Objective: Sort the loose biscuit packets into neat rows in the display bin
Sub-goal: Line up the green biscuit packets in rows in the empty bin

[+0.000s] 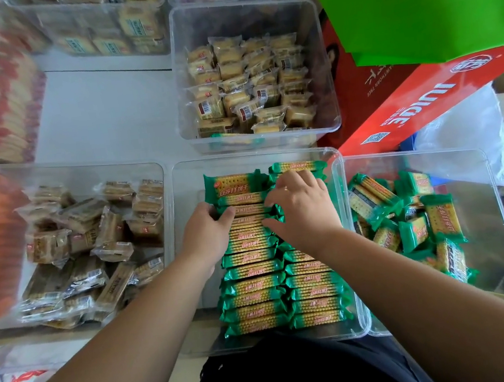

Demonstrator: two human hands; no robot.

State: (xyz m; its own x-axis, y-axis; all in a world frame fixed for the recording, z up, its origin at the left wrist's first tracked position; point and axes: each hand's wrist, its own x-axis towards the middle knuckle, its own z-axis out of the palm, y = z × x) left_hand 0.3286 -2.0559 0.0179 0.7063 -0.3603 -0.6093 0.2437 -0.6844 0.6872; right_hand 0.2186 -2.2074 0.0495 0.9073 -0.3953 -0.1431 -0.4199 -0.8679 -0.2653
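A clear display bin (186,205) in front of me holds green biscuit packets (256,285) standing on edge in two neat rows. My left hand (208,231) presses against the left end of the left row, fingers curled on the packets about a third of the way back. My right hand (302,207) lies spread over the far part of the right row, fingertips touching packets in both rows. To the right, a second clear bin (488,263) holds a loose pile of the same green packets (413,218). Whether either hand actually grips a packet is unclear.
A clear bin of brown packets (92,248) sits at the left. Beyond lies another bin of pale yellow packets (250,86). More bins (103,21) stand at the back and far left. A red carton (417,97) and a green bag (418,2) lie at the right.
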